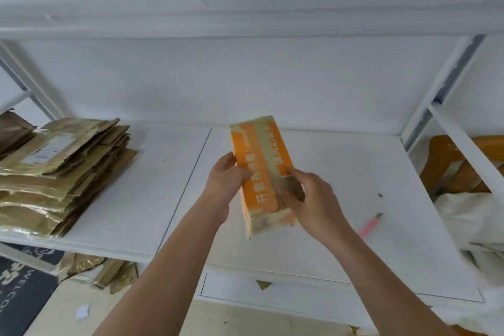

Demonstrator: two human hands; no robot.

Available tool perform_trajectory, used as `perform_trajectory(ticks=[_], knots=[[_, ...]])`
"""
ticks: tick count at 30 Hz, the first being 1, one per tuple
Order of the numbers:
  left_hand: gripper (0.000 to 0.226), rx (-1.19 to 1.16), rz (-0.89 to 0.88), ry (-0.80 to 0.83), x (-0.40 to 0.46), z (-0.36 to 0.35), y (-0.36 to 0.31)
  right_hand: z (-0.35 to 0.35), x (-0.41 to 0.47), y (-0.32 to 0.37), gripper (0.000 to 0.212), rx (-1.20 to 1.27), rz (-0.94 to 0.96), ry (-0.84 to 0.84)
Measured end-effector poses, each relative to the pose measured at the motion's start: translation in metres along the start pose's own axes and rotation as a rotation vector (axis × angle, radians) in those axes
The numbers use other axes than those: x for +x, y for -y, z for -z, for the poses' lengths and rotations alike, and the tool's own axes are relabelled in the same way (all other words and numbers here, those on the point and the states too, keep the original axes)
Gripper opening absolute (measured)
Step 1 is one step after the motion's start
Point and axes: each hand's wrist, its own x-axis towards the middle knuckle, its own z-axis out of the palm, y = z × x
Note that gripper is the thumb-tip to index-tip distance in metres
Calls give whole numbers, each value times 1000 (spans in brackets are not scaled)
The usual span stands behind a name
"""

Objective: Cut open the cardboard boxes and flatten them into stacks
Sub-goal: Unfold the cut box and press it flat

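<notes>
On the white table (341, 172), flattened stack (62, 172) at nine o'clock, both the left hand (226, 180) and right hand (313, 199) grip the orange box (261, 166) held at centre, pink cutter (371, 224) lying at four o'clock.

The stack of flattened cardboard (62, 174) at mid-left runs off the frame's left edge. The right hand (311, 199) covers the lower right face of the orange box (263, 172), whose white lettering is smeared. The pink cutter (371, 224) at lower right is blurred and partly behind the right forearm. The floor mat (19, 294) at lower left is cut off mid-word.
</notes>
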Motion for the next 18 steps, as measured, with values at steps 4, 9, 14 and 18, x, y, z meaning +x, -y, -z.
perform_trajectory(ticks=[4,9,14,18], knots=[[17,231,-25,58,11,12,-26,-14,5,8,57,48,-73,29],[60,328,144,198,20,33,14,-37,3,6,50,17,-157,159],[79,221,155,154,35,47,27,-54,32,21,33,-115,-139,57],[82,243,107,92,38,45,33,-73,47,38,47,-352,-171,99]])
